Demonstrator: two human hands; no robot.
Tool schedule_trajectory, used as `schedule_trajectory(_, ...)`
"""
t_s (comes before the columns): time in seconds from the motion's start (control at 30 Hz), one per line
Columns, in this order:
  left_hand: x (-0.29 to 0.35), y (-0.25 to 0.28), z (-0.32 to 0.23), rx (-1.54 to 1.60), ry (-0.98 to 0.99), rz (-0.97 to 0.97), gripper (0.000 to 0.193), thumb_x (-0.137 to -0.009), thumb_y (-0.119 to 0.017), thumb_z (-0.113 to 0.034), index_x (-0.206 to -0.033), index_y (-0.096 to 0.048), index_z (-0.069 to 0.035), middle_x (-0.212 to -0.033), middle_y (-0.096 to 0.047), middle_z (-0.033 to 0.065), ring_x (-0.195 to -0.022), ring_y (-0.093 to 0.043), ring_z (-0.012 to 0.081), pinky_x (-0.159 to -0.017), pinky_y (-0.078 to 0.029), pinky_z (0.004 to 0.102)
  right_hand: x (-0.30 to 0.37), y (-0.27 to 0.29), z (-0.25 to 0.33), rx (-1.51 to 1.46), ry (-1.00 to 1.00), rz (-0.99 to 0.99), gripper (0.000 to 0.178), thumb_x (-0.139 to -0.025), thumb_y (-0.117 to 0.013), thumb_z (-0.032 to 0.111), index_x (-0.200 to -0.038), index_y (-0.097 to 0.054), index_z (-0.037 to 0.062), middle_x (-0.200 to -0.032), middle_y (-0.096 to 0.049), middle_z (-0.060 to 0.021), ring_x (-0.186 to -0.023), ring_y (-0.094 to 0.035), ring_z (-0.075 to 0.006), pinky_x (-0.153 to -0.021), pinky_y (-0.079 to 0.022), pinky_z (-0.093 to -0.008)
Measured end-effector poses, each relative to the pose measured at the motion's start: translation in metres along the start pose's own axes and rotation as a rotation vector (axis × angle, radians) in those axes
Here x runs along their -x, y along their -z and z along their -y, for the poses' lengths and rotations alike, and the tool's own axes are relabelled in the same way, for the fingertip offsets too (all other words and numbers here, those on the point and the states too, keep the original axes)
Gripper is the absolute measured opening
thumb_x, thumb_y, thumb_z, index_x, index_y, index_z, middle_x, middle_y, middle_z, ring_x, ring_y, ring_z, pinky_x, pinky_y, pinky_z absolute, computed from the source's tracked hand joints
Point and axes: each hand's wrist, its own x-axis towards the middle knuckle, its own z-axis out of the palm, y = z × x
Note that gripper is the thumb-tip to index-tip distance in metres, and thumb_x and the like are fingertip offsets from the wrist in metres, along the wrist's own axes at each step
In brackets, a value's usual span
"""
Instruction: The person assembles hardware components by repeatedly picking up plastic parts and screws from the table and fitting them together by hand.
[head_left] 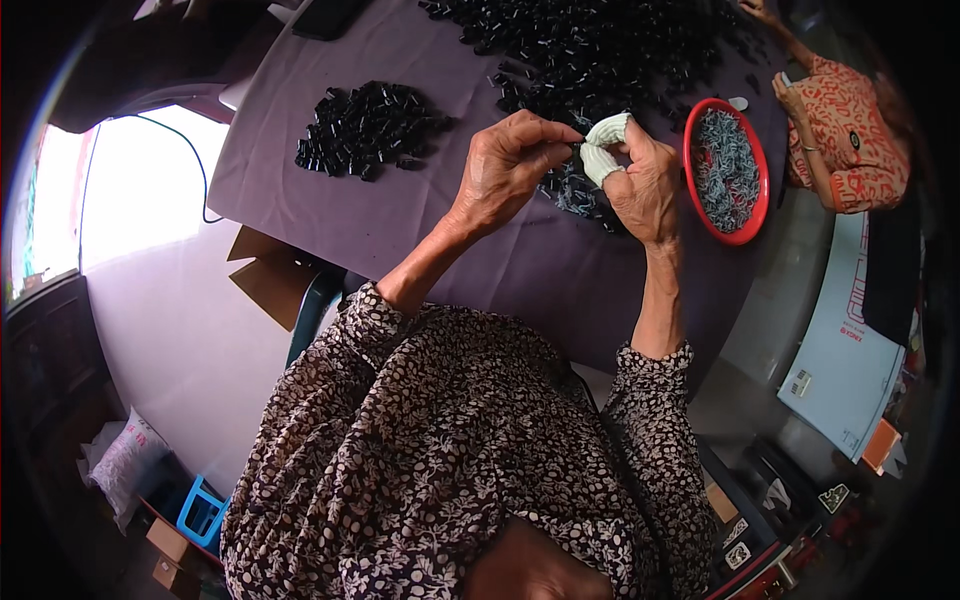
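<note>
Over the purple-covered table [450, 270], my two hands meet fingertip to fingertip. My left hand [497, 172] pinches a tiny dark piece [579, 143] between thumb and index finger. White knitted covers sit on the thumb and index finger of my right hand [645, 190], which closes in a pinch against the same spot; what it grips is too small to make out. Beneath the hands lies a small heap of thin grey metal pieces [572, 194], mixed with black ones. A pile of short black tubular parts [365, 130] lies to the left.
A much larger black pile [620, 40] spreads across the far side. Right of my hands stands a red bowl [739, 237] of grey metal pieces [727, 165]. Another person in orange patterned clothing [850, 130] is at the far right. A cardboard box [270, 275] is below the table's left edge.
</note>
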Motion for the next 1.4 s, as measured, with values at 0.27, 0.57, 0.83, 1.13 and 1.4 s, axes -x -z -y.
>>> schedule_trajectory(0.27, 0.001, 0.0, 0.0, 0.023, 0.055, -0.031, 0.014, -0.078, -0.062, -0.001, -0.091, -0.064, 0.001, -0.079, -0.059, 0.0026, -0.071, -0.055, 0.009, -0.065, -0.046, 0.0219, -0.004, -0.007, 0.005, 0.242, 0.137, -0.031, 0.013, -0.072, -0.061, 0.003, -0.084, -0.055, 0.0013, -0.069, -0.061, -0.0099, -0.062, -0.061, -0.0187, -0.055, -0.046, -0.0282)
schedule_trajectory(0.57, 0.0, 0.005, -0.002, 0.185, 0.293, 0.031, 0.013, -0.084, -0.057, -0.007, -0.093, -0.06, 0.002, -0.079, -0.061, 0.0037, -0.073, -0.055, 0.0094, -0.074, -0.046, 0.025, 0.002, -0.006, 0.004, 0.059, 0.03, 0.016, 0.022, -0.073, -0.062, 0.004, -0.095, -0.059, 0.0031, -0.073, -0.062, -0.0069, -0.068, -0.061, -0.0153, -0.06, -0.047, -0.0264)
schedule_trajectory(0.83, -0.004, 0.004, 0.002, 0.443, 0.314, 0.004, 0.015, -0.081, -0.06, -0.008, -0.092, -0.06, 0.002, -0.079, -0.06, 0.0041, -0.069, -0.056, 0.01, -0.067, -0.048, 0.0242, 0.007, 0.018, -0.013, -0.016, -0.054, -0.034, 0.028, -0.076, -0.06, 0.003, -0.105, -0.058, 0.0015, -0.079, -0.063, -0.003, -0.071, -0.059, -0.009, -0.067, -0.046, -0.0219)
schedule_trajectory(1.13, -0.007, 0.005, 0.005, 0.429, 0.297, 0.02, 0.013, -0.082, -0.06, -0.008, -0.092, -0.061, 0.001, -0.078, -0.059, 0.0026, -0.069, -0.055, 0.0086, -0.069, -0.049, 0.0244, 0.036, 0.047, -0.063, 0.311, -0.229, -0.079, 0.023, -0.078, -0.056, -0.003, -0.099, -0.062, 0.0039, -0.085, -0.063, -0.0063, -0.075, -0.059, -0.0113, -0.067, -0.047, -0.0226)
schedule_trajectory(1.4, -0.002, -0.002, -0.004, 0.375, 0.302, 0.095, 0.018, -0.083, -0.061, -0.01, -0.096, -0.061, 0.001, -0.081, -0.061, 0.0054, -0.073, -0.057, 0.0113, -0.071, -0.047, 0.0253, 0.001, 0.025, 0.002, 0.283, 0.463, -0.058, 0.036, -0.057, -0.058, -0.011, -0.09, -0.063, 0.0003, -0.094, -0.06, -0.008, -0.082, -0.059, -0.0251, -0.068, -0.05, -0.033)
